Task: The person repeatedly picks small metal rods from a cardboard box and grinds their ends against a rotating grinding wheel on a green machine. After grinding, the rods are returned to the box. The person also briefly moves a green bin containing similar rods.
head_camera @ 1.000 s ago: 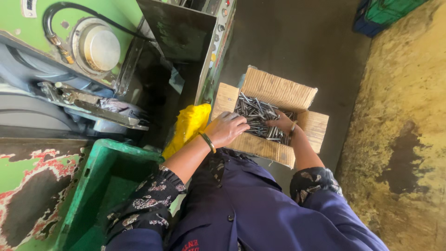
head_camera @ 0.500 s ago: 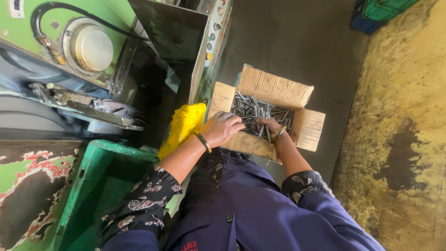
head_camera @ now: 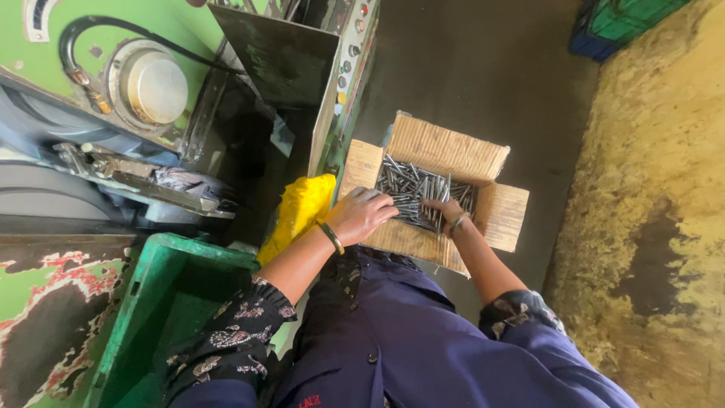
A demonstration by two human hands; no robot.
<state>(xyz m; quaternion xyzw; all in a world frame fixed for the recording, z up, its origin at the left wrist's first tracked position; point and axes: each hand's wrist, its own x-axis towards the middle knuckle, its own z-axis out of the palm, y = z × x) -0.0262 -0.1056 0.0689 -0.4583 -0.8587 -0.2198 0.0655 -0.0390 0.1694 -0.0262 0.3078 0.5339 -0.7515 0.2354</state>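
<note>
An open cardboard box [head_camera: 445, 147] sits on the dark floor in front of me, filled with several thin grey metal rods [head_camera: 411, 189]. My left hand [head_camera: 362, 214], with a bangle on its wrist, rests over the box's near left edge, fingers curled onto the rods. My right hand [head_camera: 444, 210] is down inside the box among the rods, fingers closed around some of them. Both arms wear short patterned sleeves over a dark blue garment.
A green machine [head_camera: 113, 83] with a round metal cap and a black hose stands at the left. A green plastic crate [head_camera: 162, 302] is at my lower left, a yellow cloth [head_camera: 298, 211] beside the box. A yellow-stained wall [head_camera: 657, 227] runs along the right.
The view has shifted slightly, so the box sits a little lower and further left. My left hand has slid onto the rods at the box's edge; my right hand stays among the rods.
</note>
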